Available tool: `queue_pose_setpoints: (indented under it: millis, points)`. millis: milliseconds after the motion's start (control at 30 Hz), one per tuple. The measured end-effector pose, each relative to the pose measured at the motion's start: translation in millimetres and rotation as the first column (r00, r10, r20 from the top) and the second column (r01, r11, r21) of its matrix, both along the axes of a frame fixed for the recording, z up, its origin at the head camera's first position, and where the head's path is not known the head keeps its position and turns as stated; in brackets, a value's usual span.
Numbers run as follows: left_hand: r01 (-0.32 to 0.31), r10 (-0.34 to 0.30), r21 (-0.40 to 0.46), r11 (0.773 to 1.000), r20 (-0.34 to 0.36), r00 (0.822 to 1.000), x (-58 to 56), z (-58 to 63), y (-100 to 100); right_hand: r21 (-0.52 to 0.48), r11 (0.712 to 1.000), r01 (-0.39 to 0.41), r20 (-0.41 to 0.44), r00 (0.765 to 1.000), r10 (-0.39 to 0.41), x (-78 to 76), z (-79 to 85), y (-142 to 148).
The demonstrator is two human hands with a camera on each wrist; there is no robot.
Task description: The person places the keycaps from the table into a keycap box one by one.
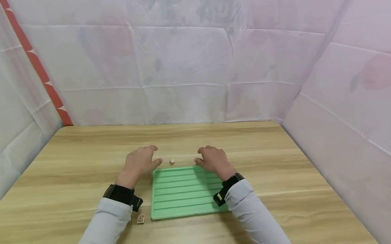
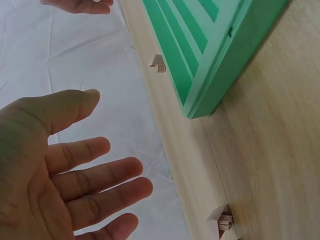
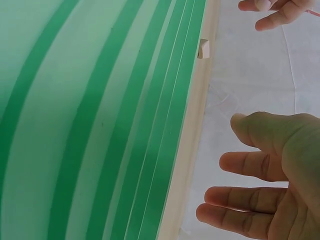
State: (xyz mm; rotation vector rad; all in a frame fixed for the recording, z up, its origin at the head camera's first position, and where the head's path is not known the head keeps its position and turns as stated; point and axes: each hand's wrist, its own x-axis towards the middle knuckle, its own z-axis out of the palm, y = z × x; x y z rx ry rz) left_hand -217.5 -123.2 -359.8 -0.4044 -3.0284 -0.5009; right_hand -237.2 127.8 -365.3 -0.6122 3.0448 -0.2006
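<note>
A green ridged tray (image 1: pixel 183 193) lies flat on the wooden table, with raised parallel bars running across it. My left hand (image 1: pixel 139 163) is held above the table by the tray's far left corner, its fingers spread and holding nothing in the left wrist view. Over the far right part of the tray is my right hand (image 1: pixel 214 159), fingers loosely extended, palm bare in the right wrist view. Between the hands, just past the tray's far edge, sits a small pale wooden piece (image 1: pixel 172 161). Another small piece, square with a dark pattern (image 1: pixel 140 219), lies left of the near left corner.
The wooden table (image 1: pixel 288 206) spreads around the tray on all sides. White printed sheeting (image 1: pixel 178 63) hangs behind it and along both sides, with a red strip (image 1: pixel 37 64) at the back left. A black band with a small camera (image 1: pixel 122 195) is on each wrist.
</note>
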Motion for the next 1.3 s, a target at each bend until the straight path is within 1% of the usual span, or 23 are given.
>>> queue_pose_setpoints:
  millis: [167, 333, 500, 633, 733, 867, 1000, 1233, 1300]
  points:
    - [0.04, -0.041, 0.036, 0.999, 0.036, 0.998, 3.2, 2.5, 4.1, 0.008, 1.0, -0.001, -0.012, 1.0, 0.001, 2.5, 2.4, 7.5]
    - [0.077, -0.085, 0.084, 0.993, 0.096, 0.992, 8.9, 1.9, 3.8, -0.002, 1.0, -0.01, -0.012, 1.0, 0.01, 4.6, 2.9, 14.1]
    - [0.094, -0.12, 0.142, 0.985, 0.181, 0.976, 16.2, 1.7, 0.3, -0.022, 1.0, -0.003, 0.009, 1.0, 0.004, 5.7, 2.3, 21.4]
    - [0.088, -0.12, 0.142, 0.986, 0.232, 0.965, 21.9, 1.9, -2.4, -0.039, 0.999, -0.002, 0.036, 0.999, 0.003, 7.9, 3.6, 28.2]
    - [0.078, -0.106, 0.124, 0.989, 0.243, 0.964, 25.1, 2.0, -3.6, -0.056, 0.998, -0.004, 0.063, 0.998, 0.008, 9.8, 5.6, 33.5]
    - [0.071, -0.106, 0.139, 0.988, 0.262, 0.959, 28.0, 2.5, -4.0, -0.063, 0.998, -0.001, 0.084, 0.996, 0.007, 11.8, 7.8, 41.7]
    - [0.074, -0.113, 0.148, 0.986, 0.274, 0.955, 30.3, 2.2, -3.5, -0.06, 0.998, 0.005, 0.093, 0.996, 0.001, 13.0, 8.1, 49.3]
    - [0.082, -0.117, 0.131, 0.988, 0.287, 0.951, 31.7, 0.6, -3.3, -0.036, 0.999, 0.02, 0.116, 0.993, -0.016, 15.8, 5.8, 56.6]
    - [0.081, -0.12, 0.146, 0.986, 0.286, 0.951, 32.3, 0.4, -4.0, -0.028, 0.999, 0.021, 0.124, 0.992, -0.017, 16.4, 5.4, 57.3]
